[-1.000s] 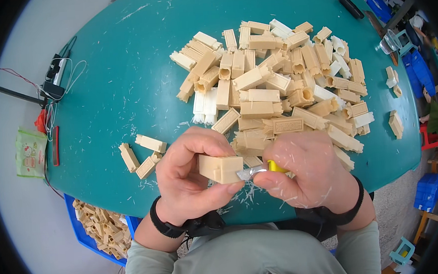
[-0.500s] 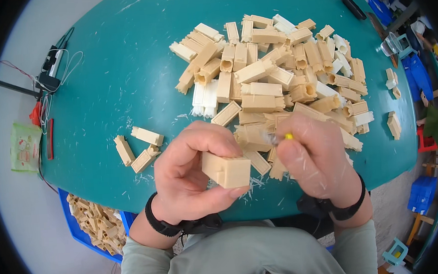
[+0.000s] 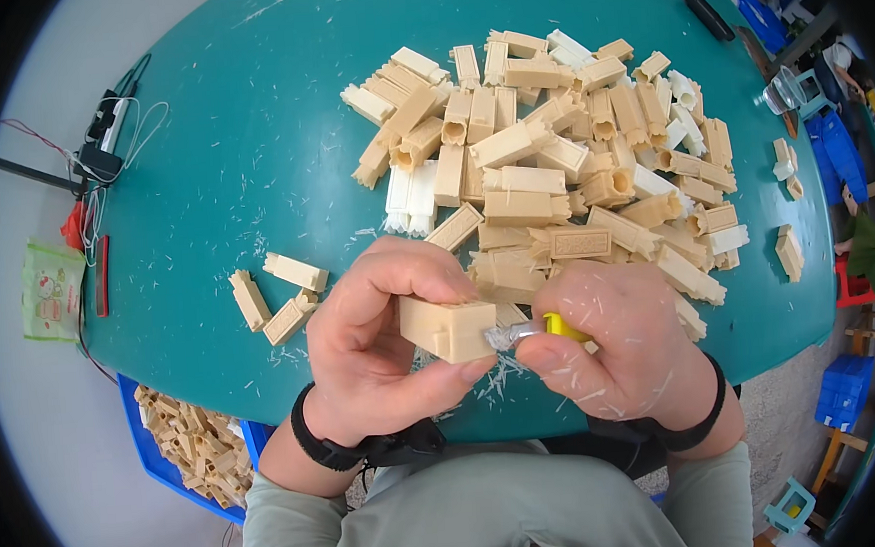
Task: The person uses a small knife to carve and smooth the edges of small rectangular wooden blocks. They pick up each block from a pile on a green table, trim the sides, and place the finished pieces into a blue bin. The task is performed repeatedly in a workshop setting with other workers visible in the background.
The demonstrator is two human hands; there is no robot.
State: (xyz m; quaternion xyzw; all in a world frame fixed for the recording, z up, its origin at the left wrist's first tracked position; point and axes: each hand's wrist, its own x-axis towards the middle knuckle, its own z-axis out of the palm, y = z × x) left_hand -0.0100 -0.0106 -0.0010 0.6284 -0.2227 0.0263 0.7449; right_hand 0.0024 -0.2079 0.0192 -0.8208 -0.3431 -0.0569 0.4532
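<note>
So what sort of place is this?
Probably a small workshop: a pile of beige and white blocks covers much of the green table, shavings lie around, and a blue bin holds more pieces.

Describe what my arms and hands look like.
Your sleeves are pale grey-green, ending short of the black wristbands, which carry dark attachments. Your left hand and right hand are gloveless; the right is flecked with white.
</note>
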